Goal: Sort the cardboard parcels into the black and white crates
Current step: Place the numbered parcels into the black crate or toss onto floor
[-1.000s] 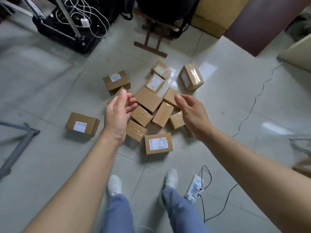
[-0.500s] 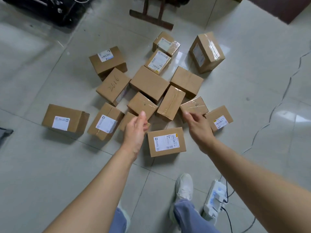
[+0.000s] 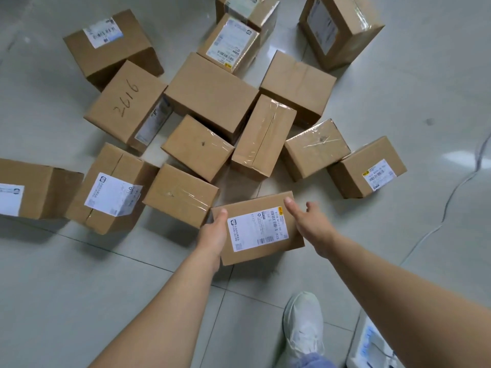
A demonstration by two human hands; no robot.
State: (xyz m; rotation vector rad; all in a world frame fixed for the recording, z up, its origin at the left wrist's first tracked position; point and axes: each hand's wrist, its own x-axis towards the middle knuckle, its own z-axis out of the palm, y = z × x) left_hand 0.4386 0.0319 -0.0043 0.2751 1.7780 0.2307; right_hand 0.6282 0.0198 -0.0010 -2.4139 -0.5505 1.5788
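Observation:
Several brown cardboard parcels lie scattered on the tiled floor. The nearest one, a labelled parcel point(image 3: 259, 231), has a white shipping label on top. My left hand point(image 3: 214, 233) grips its left edge, thumb on the top face, with the fingers hidden behind the side. My right hand point(image 3: 309, 221) is at its right edge with the thumb laid straight across the top corner and the fingers reaching past the side. Other parcels include one marked "2616" point(image 3: 127, 102) and a taped one point(image 3: 180, 195) touching the held parcel's left corner. No crate is in view.
My white shoe point(image 3: 303, 330) stands on the floor just below the parcel. A white power strip point(image 3: 372, 346) lies at the bottom right, and a thin cable point(image 3: 451, 195) runs across the floor on the right. Bare tiles stretch to the lower left.
The view has dropped closer to the pile. Both hands moved down from above the middle parcels onto the nearest labelled parcel, the left taking its left edge, the right reaching its right edge.

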